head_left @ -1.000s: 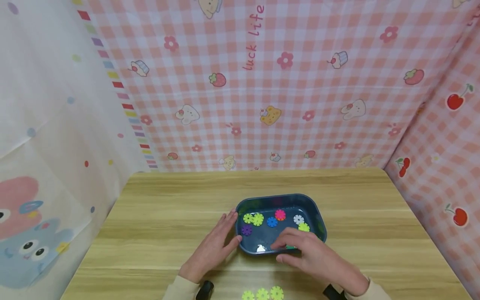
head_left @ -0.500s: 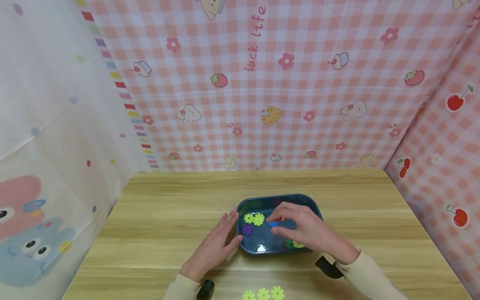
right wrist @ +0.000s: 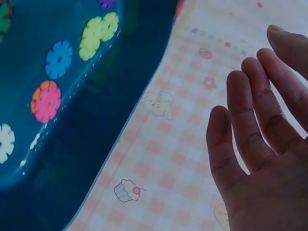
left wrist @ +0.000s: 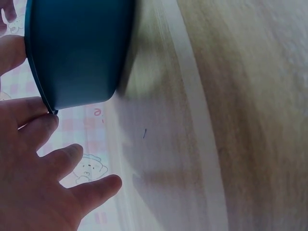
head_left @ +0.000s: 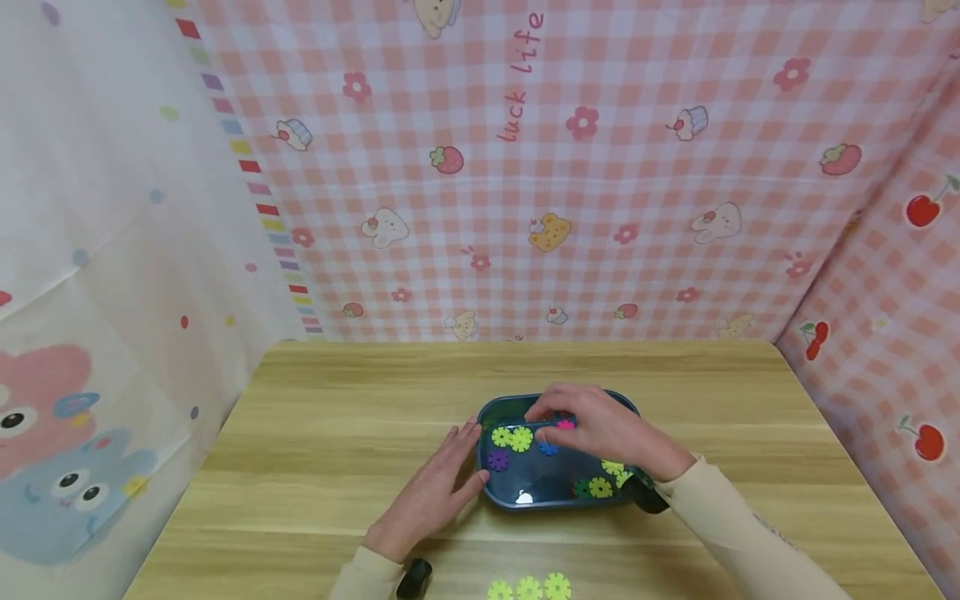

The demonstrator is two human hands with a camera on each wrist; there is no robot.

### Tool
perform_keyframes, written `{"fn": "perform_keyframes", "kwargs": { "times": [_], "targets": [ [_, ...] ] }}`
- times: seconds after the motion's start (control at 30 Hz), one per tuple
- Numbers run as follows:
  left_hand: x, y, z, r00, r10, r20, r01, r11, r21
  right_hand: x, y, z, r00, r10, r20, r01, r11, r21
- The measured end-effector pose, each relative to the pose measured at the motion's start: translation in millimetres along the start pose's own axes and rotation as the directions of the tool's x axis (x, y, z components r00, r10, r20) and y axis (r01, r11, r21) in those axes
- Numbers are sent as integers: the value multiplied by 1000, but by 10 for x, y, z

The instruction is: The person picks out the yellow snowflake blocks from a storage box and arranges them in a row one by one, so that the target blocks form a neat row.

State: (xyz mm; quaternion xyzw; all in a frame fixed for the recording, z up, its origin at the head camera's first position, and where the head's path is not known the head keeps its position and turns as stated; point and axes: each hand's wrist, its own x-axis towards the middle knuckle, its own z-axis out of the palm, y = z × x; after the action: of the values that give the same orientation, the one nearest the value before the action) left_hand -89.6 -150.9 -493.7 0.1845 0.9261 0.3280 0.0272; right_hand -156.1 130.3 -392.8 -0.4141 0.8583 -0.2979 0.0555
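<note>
Far cloth [head_left: 570, 187]: “luck life”. Left grip [head_left: 427, 493] touches tray [head_left: 543, 477], right grip [head_left: 600, 425] hovers, both spread; right-wrist view adds white disc [right wrist: 5, 143].

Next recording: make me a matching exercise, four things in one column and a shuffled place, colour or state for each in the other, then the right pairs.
1. Left hand
2. Right hand
3. Tray
4. Pink piece

A. Over the tray
B. Overlapping an orange piece
C. Dark blue, on the table
D. Touching the tray's rim

Pairs: 1-D, 2-A, 3-C, 4-B
</note>
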Motion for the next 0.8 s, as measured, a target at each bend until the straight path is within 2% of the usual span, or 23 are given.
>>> {"fn": "perform_keyframes", "kwargs": {
  "times": [0.17,0.33,0.5,0.8],
  "targets": [
    [9,-4,1,1000,-10,5,10,1000,12,134,88,-1,998,23,54,-23,1000,3],
    [8,-16,6,1000,-20,12,19,1000,14,252,210,96,994,22,104,-23,1000,1],
    [16,-26,9,1000,-22,14,22,1000,14,306,320,215,991,10,135,-15,999,31],
    [11,-21,18,999,-29,20,28,999,25,387,452,364,979,48,196,-61,996,59]
  ]
}}
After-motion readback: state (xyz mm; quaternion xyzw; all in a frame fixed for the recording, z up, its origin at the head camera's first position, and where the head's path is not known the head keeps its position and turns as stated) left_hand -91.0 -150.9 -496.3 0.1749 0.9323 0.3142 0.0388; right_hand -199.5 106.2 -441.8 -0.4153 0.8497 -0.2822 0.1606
